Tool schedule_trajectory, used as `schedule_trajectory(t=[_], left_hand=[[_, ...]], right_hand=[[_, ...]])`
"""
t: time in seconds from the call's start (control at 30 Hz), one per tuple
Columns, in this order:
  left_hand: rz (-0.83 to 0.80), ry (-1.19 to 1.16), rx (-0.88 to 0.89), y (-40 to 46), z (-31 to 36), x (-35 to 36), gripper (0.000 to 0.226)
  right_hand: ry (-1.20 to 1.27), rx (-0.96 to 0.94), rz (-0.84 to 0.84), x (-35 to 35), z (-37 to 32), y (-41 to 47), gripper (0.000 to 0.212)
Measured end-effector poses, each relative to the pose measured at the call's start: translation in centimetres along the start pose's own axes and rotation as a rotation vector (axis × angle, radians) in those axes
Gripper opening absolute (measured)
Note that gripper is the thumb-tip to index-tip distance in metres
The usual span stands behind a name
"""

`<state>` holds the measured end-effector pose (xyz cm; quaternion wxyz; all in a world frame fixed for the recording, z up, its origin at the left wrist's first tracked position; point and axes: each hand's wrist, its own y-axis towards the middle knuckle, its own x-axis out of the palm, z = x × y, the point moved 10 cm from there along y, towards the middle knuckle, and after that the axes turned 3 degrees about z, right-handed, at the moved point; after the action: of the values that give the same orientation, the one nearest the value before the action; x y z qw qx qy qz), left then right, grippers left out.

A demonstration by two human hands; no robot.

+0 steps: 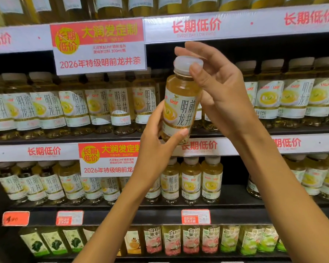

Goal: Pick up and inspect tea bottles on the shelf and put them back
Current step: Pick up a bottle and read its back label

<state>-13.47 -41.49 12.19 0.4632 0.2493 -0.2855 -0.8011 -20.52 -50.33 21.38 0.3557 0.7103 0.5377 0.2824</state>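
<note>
Item: one Unif tea bottle (180,103), white cap, pale yellow liquid, label facing the camera, held nearly upright in front of the middle shelf (65,138), clear of its front edge. Left hand (156,149) grips the bottle's lower body, thumb across the label; right hand (217,88) pinches the cap with its fingers (196,71) curled round it. Rows of matching bottles (74,109) stand along that shelf behind a red-and-white price sign (99,46).

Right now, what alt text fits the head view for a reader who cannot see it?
Two hands hold a tea bottle before stocked shelves: the left hand grips its base, the right hand pinches its white cap. Red-and-white signs hang on the shelf edges.
</note>
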Motion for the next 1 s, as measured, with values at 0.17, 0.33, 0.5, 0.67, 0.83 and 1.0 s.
schedule_trajectory(t=[0.17,0.33,0.5,0.67,0.83,1.0], left_hand=[[0.088,0.089,-0.038,0.3,-1.0,-0.8,0.07],[0.152,0.134,-0.05,0.6,-1.7,-1.5,0.05],[0.192,0.202,-0.055,1.1,-2.4,-1.5,0.045],[0.239,0.271,-0.069,1.5,-2.7,-1.5,0.052],[0.299,0.474,-0.032,1.7,-2.0,-1.7,0.058],[0.351,0.61,0.06,1.7,-0.8,-1.8,0.064]], right_hand=[[-0.084,0.037,0.138,-0.6,1.4,0.7,0.026],[-0.108,0.092,0.249,-1.5,3.3,1.2,0.022],[-0.231,0.034,0.239,-1.2,3.7,2.0,0.022],[-0.469,-0.005,0.21,-1.4,4.1,2.3,0.031],[-0.655,-0.104,0.155,-1.7,3.9,2.7,0.037],[-0.858,-0.103,0.112,-1.9,4.8,2.9,0.043]])
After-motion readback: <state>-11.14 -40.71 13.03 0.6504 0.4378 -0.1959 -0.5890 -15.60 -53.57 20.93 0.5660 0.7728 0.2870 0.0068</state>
